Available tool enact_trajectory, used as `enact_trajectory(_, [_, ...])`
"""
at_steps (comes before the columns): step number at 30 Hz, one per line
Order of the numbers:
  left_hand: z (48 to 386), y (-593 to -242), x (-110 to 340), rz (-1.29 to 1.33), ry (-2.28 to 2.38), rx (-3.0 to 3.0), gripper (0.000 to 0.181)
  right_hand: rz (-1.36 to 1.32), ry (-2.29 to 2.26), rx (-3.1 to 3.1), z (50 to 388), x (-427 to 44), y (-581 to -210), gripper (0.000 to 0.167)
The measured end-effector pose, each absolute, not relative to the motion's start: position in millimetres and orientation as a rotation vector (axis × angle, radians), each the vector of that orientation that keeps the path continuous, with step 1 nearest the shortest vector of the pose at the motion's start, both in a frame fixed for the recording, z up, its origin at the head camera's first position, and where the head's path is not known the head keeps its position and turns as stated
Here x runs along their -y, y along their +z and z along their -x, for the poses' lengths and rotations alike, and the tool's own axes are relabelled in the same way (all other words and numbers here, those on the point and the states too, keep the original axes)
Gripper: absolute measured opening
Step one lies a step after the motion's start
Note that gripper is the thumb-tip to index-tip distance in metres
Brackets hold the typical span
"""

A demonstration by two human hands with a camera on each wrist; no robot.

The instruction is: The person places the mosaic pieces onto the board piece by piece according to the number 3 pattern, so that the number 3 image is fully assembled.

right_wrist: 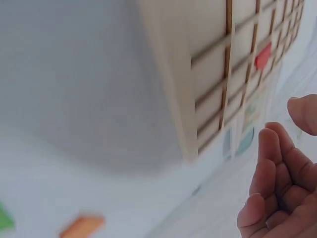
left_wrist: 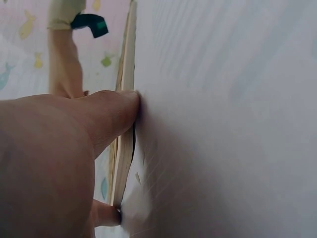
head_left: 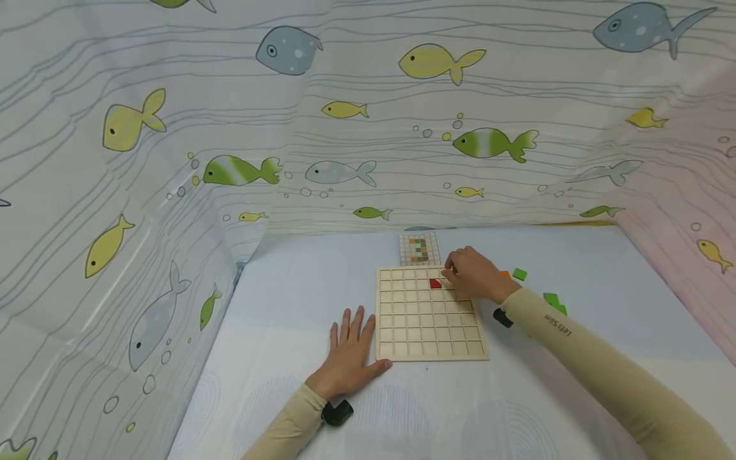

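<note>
A light wooden board (head_left: 425, 319) with a raised grid of square cells lies on the table. One red piece (head_left: 435, 283) sits in a cell near its far edge. My right hand (head_left: 474, 275) hovers over the board's far right part, just right of that piece. In the right wrist view its fingers (right_wrist: 270, 144) curl loosely, the thumb stands apart from them, and nothing shows between. Flat on the table at the board's near left corner rests my left hand (head_left: 347, 358), fingers spread. Its thumb (left_wrist: 116, 109) touches the board's side edge.
Behind the board lies a card (head_left: 420, 248) with a coloured grid pattern. Right of the board are an orange piece (head_left: 505, 275), a green piece (head_left: 520, 274) and more green pieces (head_left: 553, 300). A fish-printed sheet (head_left: 368, 140) hangs behind and along the sides.
</note>
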State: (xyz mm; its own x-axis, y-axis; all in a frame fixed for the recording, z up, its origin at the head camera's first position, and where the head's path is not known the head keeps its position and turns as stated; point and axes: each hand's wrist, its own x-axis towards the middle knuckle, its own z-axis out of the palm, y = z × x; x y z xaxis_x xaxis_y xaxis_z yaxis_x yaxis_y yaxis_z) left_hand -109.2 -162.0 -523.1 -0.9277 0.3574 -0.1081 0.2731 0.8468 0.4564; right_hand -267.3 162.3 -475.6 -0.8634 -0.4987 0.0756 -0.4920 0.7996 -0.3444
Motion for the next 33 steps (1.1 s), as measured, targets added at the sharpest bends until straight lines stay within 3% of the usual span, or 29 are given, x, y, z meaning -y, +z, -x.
enact_trajectory(10, [109.8,-527.9,164.0,-0.473,0.655,-2.832,0.098,0.746,-0.461,-3.047,272.5,-208.9,-458.7,0.021])
enact_trajectory(23, [109.1,-523.9,162.6,-0.497,0.634,-2.831,0.098,0.603,-0.422,-3.044,265.7,-282.4,-466.9,0.025])
enact_trajectory(33, [109.8,-524.7,162.7,-0.496,0.642,-2.836,0.097,0.536,-0.352,-3.019,257.7,-308.2,-478.5,0.026])
